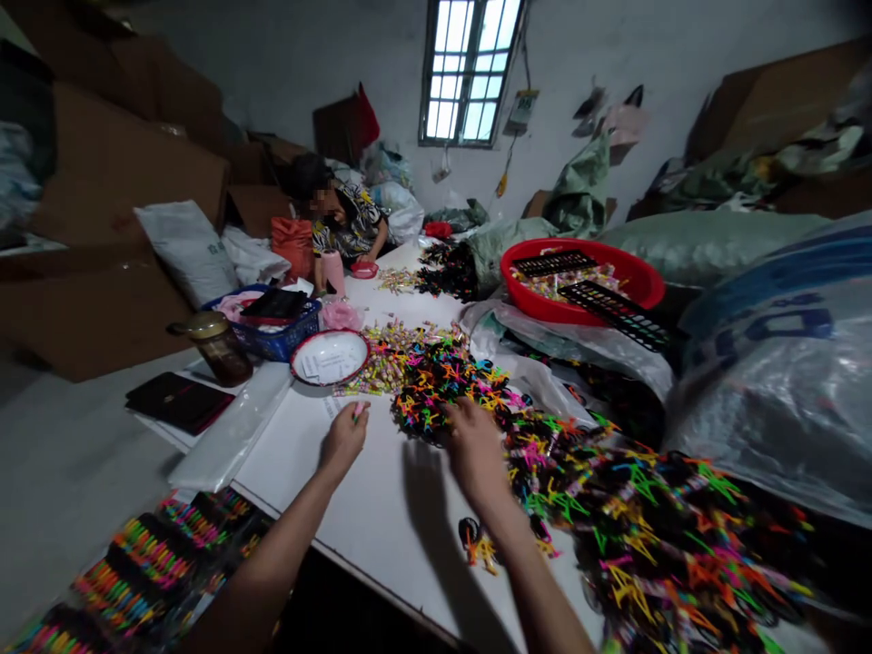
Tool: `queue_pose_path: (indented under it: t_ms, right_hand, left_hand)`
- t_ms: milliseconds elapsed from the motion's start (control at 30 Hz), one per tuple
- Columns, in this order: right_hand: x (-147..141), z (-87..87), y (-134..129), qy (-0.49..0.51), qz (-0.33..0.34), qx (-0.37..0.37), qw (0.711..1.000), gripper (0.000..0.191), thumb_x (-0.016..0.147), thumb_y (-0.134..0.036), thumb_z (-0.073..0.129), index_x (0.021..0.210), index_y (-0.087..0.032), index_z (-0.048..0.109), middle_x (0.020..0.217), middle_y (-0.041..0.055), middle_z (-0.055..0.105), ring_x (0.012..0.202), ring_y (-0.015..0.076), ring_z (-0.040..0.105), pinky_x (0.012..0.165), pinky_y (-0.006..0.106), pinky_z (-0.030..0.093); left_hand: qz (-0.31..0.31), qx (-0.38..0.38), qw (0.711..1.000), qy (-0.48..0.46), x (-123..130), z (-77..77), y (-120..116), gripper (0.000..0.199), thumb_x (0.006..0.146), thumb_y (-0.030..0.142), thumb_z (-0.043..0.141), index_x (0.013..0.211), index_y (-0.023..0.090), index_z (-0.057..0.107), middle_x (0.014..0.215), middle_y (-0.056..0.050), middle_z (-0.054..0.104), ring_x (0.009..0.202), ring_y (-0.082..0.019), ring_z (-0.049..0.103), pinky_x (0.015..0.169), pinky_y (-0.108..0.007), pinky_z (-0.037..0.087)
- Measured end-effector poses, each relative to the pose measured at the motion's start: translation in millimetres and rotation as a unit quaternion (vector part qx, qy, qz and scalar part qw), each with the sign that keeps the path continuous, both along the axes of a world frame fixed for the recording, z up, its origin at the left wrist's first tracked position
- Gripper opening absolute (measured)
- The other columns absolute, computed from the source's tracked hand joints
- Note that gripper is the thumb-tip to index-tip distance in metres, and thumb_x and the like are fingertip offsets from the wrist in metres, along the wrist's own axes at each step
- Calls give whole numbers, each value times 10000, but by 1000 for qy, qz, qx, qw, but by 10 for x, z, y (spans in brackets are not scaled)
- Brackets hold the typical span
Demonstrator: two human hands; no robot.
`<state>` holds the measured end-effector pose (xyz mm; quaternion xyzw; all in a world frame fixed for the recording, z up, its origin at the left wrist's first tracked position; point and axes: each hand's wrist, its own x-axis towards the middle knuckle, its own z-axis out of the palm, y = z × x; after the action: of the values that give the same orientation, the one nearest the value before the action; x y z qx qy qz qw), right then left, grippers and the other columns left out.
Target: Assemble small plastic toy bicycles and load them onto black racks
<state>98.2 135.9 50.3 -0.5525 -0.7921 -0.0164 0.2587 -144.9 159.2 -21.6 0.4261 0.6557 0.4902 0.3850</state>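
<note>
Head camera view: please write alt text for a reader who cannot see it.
Two bare hands work at a white table: the right hand touches a heap of multicoloured plastic pieces, and the left hand pinches a small pink item. A co-worker sits at the far end, and a red basin stands to the right.

Ahead of you, a gridded window (pixel 466 73) lights the grey wall (pixel 272 54); cardboard boxes (pixel 115 173) stack left of it, above a grey concrete floor (pixel 74 454).
</note>
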Motion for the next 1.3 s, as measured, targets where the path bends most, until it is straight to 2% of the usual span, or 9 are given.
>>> queue_pose_path:
  t_ms: [133,267,433,633,767,967,1067,1167,1300]
  right_hand:
    - [-848,-467,242,-40,68,-51,996,395,825,-93,466,1193,-184,579,1356,163,470,1250,305,396,980,494,332]
    - [-650,-689,190,-81,37,-50,995,313,827,-72,460,1053,-176,649,1301,164,511,1186,304,443,966,493,348]
    - [-118,-753,-50,-82,75,-30,993,334,765,-26,501,974,-216,678,1207,118,566,1070,267,499,923,435,402]
    - [-4,-682,-13,28,107,-64,992,306,856,-69,426,990,-210,662,1152,97,578,1015,210,549,842,335,458]
    - [-19,-459,168,123,99,-32,987,229,891,-154,431,969,-171,645,1025,104,597,941,207,569,804,331,475]
    - [3,-110,173,255,40,107,960,195,891,-273,513,1027,-172,610,1010,98,573,975,221,535,864,390,451]
    - [-91,-261,-90,237,72,113,962,171,889,-251,524,1019,-183,612,1011,96,567,969,216,527,838,375,461]
    - [-222,-610,-467,215,139,56,965,171,896,-194,496,1022,-206,610,1037,93,557,966,202,524,796,336,477]
    - [-247,-903,-865,264,92,-67,958,162,903,-196,480,1008,-218,602,1049,85,539,985,199,526,844,350,461]
  left_hand:
    - [-74,20,969,235,-6,51,618,302,812,73,444,1051,157,609,1196,-131,540,1194,-263,422,996,-368,310]
    - [-145,5,909,391,19,43,827,384,809,-8,386,1115,137,565,1249,-157,516,1215,-268,405,1018,-438,280]
    - [-220,-25,843,491,68,43,598,307,851,40,375,1054,140,582,1180,-164,532,1132,-265,468,926,-397,371]
    - [-266,-75,807,522,144,33,157,232,858,58,405,962,125,602,1087,-146,546,988,-243,565,798,-335,432]
    - [-277,-106,809,508,97,75,251,170,888,218,510,1000,122,595,1078,-111,578,918,-208,603,796,-361,468]
    - [-283,-117,824,478,62,157,433,320,867,326,578,1137,155,565,1210,-91,557,1067,-239,554,891,-463,469]
    - [-271,-122,846,442,63,140,454,319,868,325,577,1137,154,565,1196,-90,567,1056,-236,562,885,-464,473]
    - [-240,-115,885,383,23,150,486,289,872,325,571,1102,149,578,1128,-76,597,986,-211,590,847,-433,493]
    - [-170,-72,946,265,-44,240,419,291,867,399,541,981,135,588,957,-74,628,834,-185,609,724,-353,503]
